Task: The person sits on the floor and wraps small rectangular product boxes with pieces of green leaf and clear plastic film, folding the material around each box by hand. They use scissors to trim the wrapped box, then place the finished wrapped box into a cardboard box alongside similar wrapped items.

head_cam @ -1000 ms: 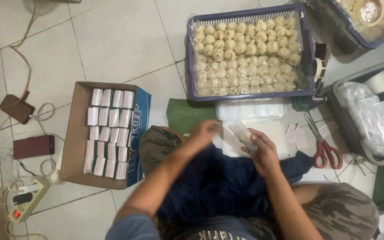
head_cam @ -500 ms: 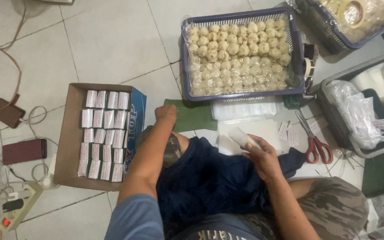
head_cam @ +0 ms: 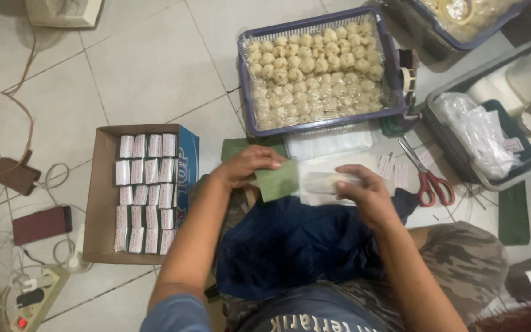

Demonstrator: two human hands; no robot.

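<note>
My left hand (head_cam: 244,166) pinches a green leaf-like square (head_cam: 278,180) by its top edge, just in front of my lap. My right hand (head_cam: 364,192) rests on a white paper sheet (head_cam: 319,178) and holds a pale rolled piece (head_cam: 327,182) against it. The green square's right edge touches the white sheet. A dark blue cloth (head_cam: 296,243) covers my lap under both hands. More green squares (head_cam: 238,147) lie stacked on the floor behind my left hand.
A blue basket (head_cam: 247,92) full of pale round balls sits ahead. A cardboard box (head_cam: 102,203) of white wrapped packets stands at left. Red-handled scissors (head_cam: 428,178), paper slips, a grey tray (head_cam: 462,163) with plastic bags and tape are at right. Phones, cables and a power strip (head_cam: 29,301) lie far left.
My left hand reached out to the green stack by the box and has come back holding a green square. My right hand stayed on the white sheet.
</note>
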